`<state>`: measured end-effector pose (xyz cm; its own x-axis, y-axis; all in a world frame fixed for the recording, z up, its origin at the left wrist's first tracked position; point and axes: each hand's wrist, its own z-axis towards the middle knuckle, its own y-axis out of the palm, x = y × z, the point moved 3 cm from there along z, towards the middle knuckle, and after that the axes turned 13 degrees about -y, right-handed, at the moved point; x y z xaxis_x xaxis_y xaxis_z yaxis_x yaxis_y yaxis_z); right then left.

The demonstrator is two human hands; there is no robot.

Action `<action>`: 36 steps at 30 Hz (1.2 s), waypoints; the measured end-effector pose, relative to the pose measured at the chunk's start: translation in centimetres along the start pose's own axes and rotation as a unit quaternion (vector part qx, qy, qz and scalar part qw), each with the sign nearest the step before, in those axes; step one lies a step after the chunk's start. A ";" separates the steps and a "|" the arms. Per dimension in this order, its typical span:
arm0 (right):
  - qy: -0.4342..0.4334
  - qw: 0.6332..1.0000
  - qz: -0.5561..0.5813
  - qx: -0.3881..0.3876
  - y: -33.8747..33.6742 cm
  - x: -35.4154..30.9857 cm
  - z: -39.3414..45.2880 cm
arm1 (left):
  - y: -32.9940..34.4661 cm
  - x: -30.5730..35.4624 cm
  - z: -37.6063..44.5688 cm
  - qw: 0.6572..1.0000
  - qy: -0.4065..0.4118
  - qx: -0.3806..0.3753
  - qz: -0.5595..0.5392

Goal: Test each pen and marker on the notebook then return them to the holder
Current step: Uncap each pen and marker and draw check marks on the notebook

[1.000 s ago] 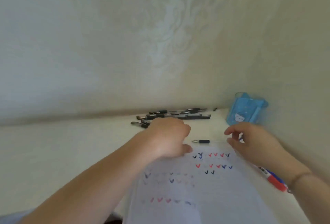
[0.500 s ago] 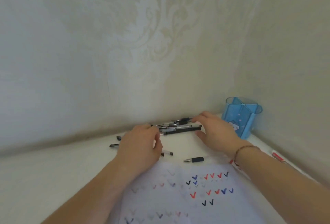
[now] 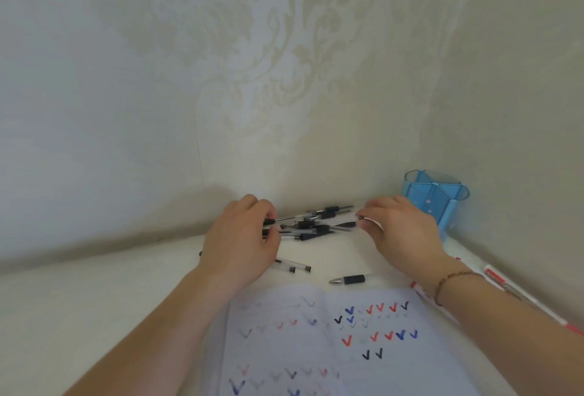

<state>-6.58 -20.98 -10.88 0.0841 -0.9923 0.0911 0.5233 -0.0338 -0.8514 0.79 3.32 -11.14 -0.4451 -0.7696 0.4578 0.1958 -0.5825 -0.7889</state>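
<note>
**Pen pile gathered between both hands**

Head view: The pile of pens [image 3: 311, 225] lies on the tabletop [image 3: 94, 294] by the wall, long axes running left to right, most tips pointing right. Barrels are black and clear. The left hand [image 3: 241, 244] curls its fingers [image 3: 268, 210] onto the left pen ends. The right hand [image 3: 401, 231] pinches a pen tip. The blue holder [image 3: 437, 203] stands right; the notebook [image 3: 331, 342] lies nearest.

Bare forearms, sleeveless in view; thin brown beaded bracelet [image 3: 450, 282] around wrist of right hand [image 3: 401, 231]; left hand [image 3: 243, 240] unadorned.
</note>
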 end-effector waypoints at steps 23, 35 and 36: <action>0.104 0.727 0.672 0.101 -6.3 -8.8 -8.5 | -1.5 7.3 -7.2 0.908 0.299 -0.235 -0.175; 0.024 0.798 0.595 0.088 -7.8 -7.5 -9.3 | -1.2 7.0 -7.2 0.872 0.256 -0.343 -0.238; 0.036 0.779 0.615 0.113 -7.8 -6.9 -9.2 | -0.9 6.8 -7.2 0.880 0.234 -0.338 -0.238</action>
<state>-19.10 -15.01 -9.61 0.5967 -0.2609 -0.7589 0.2202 0.9626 -0.1579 -8.72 0.48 -10.23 -0.6783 -0.1955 0.7083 -0.6050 -0.3986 -0.6893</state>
